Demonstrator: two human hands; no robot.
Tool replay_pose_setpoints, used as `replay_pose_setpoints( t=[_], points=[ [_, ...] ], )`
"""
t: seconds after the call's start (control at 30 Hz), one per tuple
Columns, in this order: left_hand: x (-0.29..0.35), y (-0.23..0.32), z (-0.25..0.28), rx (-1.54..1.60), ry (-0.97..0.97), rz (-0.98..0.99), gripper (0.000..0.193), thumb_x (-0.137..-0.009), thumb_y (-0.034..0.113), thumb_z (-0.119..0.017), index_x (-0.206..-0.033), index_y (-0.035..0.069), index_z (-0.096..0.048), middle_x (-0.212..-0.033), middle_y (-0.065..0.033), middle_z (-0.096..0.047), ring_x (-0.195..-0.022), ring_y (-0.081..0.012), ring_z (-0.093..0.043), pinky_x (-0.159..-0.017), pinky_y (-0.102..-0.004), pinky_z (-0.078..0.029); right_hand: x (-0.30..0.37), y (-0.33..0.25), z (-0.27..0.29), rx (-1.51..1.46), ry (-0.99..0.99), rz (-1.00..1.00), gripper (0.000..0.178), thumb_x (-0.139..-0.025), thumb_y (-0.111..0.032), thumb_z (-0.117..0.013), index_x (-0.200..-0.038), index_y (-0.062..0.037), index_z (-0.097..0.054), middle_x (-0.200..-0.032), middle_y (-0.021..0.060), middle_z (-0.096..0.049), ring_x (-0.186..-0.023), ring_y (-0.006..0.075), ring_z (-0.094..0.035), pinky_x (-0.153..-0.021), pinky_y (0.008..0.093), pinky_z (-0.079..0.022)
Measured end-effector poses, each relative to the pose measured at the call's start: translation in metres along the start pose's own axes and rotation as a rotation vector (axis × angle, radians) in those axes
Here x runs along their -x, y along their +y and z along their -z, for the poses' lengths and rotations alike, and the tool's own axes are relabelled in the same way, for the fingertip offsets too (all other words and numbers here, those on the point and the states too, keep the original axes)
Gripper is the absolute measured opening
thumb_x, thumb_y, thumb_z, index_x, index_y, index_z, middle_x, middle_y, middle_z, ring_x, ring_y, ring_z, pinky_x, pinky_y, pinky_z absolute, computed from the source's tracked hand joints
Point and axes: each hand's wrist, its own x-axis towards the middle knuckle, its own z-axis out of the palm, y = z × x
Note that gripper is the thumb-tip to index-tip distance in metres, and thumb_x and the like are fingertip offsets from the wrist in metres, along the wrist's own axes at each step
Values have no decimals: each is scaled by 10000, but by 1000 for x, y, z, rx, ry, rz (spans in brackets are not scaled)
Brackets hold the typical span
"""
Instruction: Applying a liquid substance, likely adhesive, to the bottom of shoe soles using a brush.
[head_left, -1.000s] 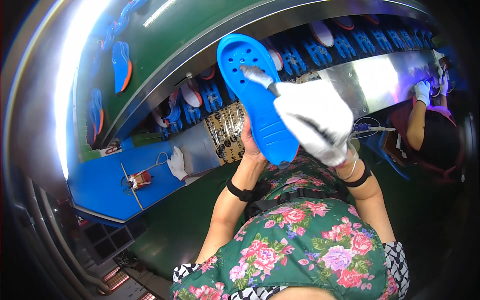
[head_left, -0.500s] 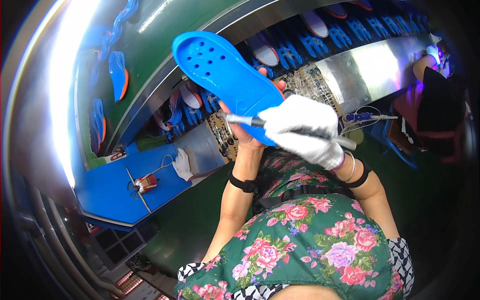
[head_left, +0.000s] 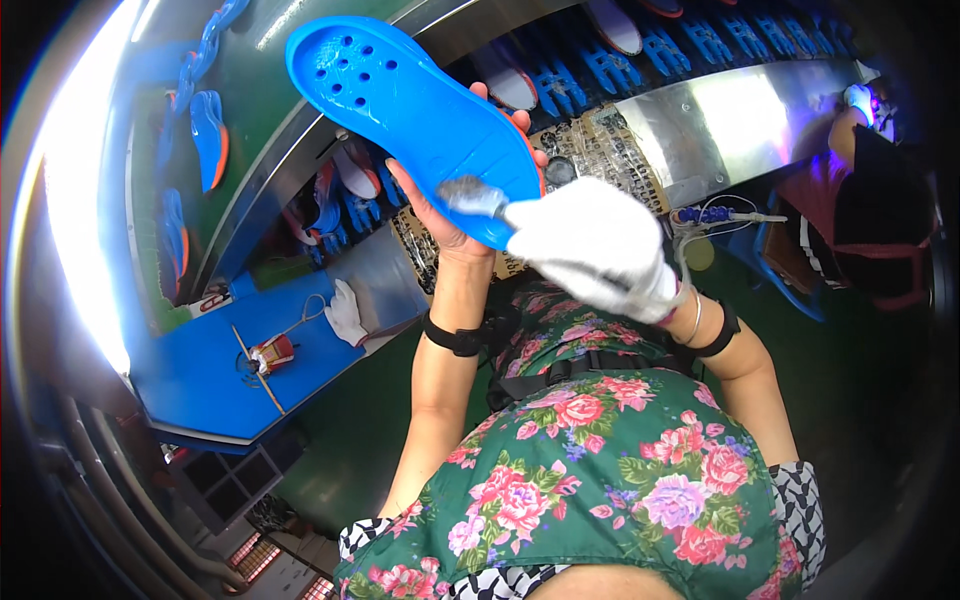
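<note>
A bright blue shoe sole (head_left: 430, 120) tilts in front of me, its inner face up. Round holes pierce the far-left end, and a thin orange edge shows on the right. My bare left hand (head_left: 440, 215) is closed around it from below, the thumb on the left rim and several fingertips along the right rim. In a white glove, my right hand (head_left: 595, 245) grips a brush (head_left: 470, 195) whose handle is mostly hidden. Its pale bristles rest against the near end of the sole, which has a wet-looking shine.
A green belt (head_left: 260, 90) at upper left carries blue-and-orange soles. Racks of blue parts (head_left: 610, 70) and a metal plate (head_left: 720, 125) lie beyond. On the blue table (head_left: 190, 370) sit a red container (head_left: 272, 352) and a white glove (head_left: 345, 315). Another person's hand (head_left: 858, 100) shows far right.
The sole and both my hands have shifted up and left in view. The brush has swung from the sole's left side onto its inner face near the bottom end.
</note>
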Motion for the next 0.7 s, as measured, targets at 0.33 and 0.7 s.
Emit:
replay_pose_setpoints(
  t=[0.33, 0.7],
  points=[
    [-2, -1, -2, 2, -47, -20, 1070, -827, 835, -502, -1554, 85, -270, -1453, -191, -477, -1214, -423, -565, -914, -563, -552, -1, -1, 11, -113, -96, -36, 208, -751, -48, -809, -951, -96, -776, -1003, 91, -758, -833, 247, -715, -730, 356, -562],
    [8, 22, 19, -154, 69, 202, 1163, -741, 674, -728, -1560, 20, -223, -1314, -232, -526, -1100, -419, -566, -969, -492, -508, 11, -2, 6, -122, -163, -43, 190, -757, -49, -815, -940, -89, -782, -998, 89, -766, -812, 236, -709, -727, 334, -559]
  ],
)
